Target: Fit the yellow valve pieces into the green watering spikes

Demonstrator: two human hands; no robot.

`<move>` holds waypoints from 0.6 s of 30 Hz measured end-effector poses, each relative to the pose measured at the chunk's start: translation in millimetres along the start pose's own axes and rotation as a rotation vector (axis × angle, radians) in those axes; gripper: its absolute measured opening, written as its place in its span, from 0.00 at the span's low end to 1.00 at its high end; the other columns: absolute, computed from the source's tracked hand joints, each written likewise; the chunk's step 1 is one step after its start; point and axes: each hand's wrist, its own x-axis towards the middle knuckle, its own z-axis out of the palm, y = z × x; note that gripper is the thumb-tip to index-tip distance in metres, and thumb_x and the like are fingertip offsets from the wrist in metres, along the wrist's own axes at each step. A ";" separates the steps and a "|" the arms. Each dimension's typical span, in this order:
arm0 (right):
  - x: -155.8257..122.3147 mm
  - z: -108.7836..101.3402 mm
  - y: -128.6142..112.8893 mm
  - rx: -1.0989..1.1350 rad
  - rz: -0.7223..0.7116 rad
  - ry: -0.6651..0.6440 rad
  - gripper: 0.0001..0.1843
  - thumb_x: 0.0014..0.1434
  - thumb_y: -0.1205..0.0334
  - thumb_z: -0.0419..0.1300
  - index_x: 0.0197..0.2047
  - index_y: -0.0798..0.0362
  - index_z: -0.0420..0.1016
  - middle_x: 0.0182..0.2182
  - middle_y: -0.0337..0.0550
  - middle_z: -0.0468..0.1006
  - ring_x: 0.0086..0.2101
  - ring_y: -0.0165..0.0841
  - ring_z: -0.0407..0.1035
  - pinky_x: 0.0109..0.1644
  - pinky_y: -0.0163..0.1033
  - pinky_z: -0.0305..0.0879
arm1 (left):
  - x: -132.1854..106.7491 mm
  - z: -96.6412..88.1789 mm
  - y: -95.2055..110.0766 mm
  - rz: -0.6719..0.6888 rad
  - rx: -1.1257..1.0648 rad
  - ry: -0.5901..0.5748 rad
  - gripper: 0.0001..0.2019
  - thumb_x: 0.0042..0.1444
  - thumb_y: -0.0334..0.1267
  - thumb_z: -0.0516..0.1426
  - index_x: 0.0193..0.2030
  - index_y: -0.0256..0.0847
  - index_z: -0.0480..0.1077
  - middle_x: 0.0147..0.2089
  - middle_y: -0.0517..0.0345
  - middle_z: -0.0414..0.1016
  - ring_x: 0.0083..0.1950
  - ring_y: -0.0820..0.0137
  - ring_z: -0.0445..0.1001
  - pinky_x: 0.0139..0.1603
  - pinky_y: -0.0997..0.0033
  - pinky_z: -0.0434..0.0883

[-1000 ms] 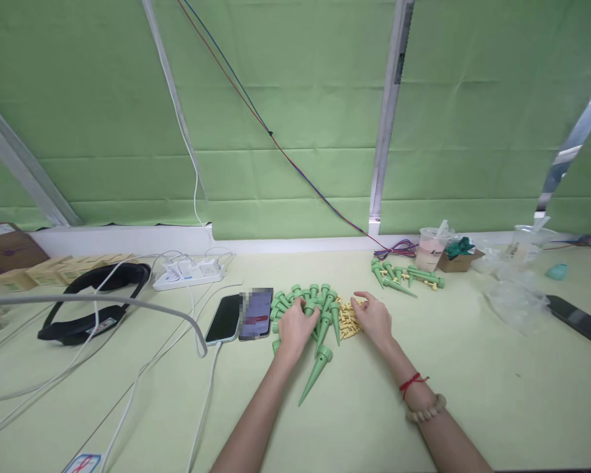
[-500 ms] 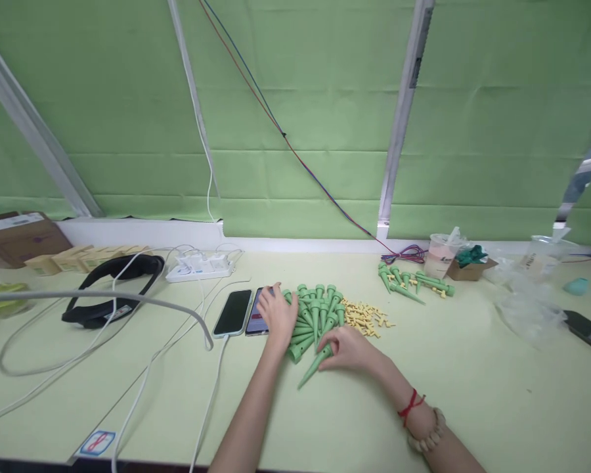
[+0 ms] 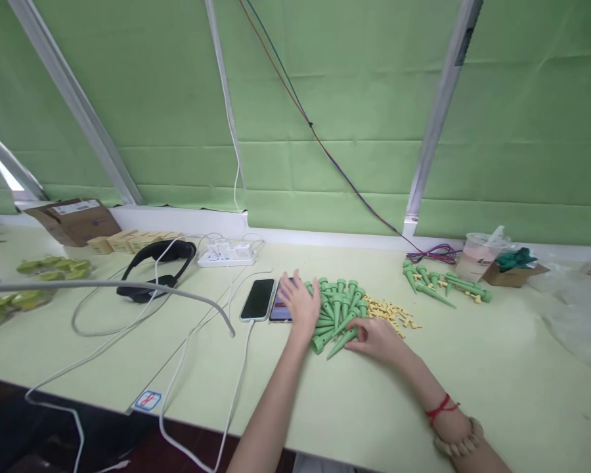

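Steadying the heap of green spikes (image 3: 335,303) mid-worktop (image 3: 374,410) with the left hand (image 3: 301,307), its fingers (image 3: 295,288) spread and empty beside the phone (image 3: 280,306), and pinching one green spike (image 3: 341,343) at the heap's near edge in the right hand (image 3: 380,339), likely needing a clean lift clear of its neighbours.
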 end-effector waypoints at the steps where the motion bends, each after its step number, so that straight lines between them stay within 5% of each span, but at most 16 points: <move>1: -0.5 -0.5 0.1 0.003 0.002 -0.005 0.15 0.47 0.50 0.62 0.38 0.48 0.76 0.21 0.36 0.75 0.24 0.32 0.68 0.28 0.34 0.54 | -6.8 -0.5 6.6 0.066 -0.038 -0.030 0.26 0.59 0.47 0.43 0.59 0.31 0.58 0.63 0.33 0.53 0.66 0.51 0.49 0.60 0.47 0.51; 6: -1.4 0.8 4.1 -0.002 0.015 -0.015 0.18 0.50 0.48 0.60 0.41 0.48 0.74 0.22 0.37 0.76 0.24 0.33 0.68 0.28 0.35 0.56 | -35.8 0.3 26.3 0.310 -0.241 -0.224 0.19 0.61 0.43 0.42 0.52 0.39 0.65 0.65 0.46 0.54 0.68 0.57 0.43 0.62 0.48 0.50; 18: -4.4 14.6 10.7 -0.093 0.044 -0.031 0.09 0.54 0.58 0.53 0.28 0.52 0.71 0.21 0.41 0.75 0.22 0.34 0.68 0.25 0.35 0.59 | -52.8 -21.2 41.5 0.311 -0.543 -0.351 0.12 0.60 0.39 0.46 0.45 0.43 0.67 0.62 0.51 0.59 0.66 0.59 0.51 0.61 0.49 0.57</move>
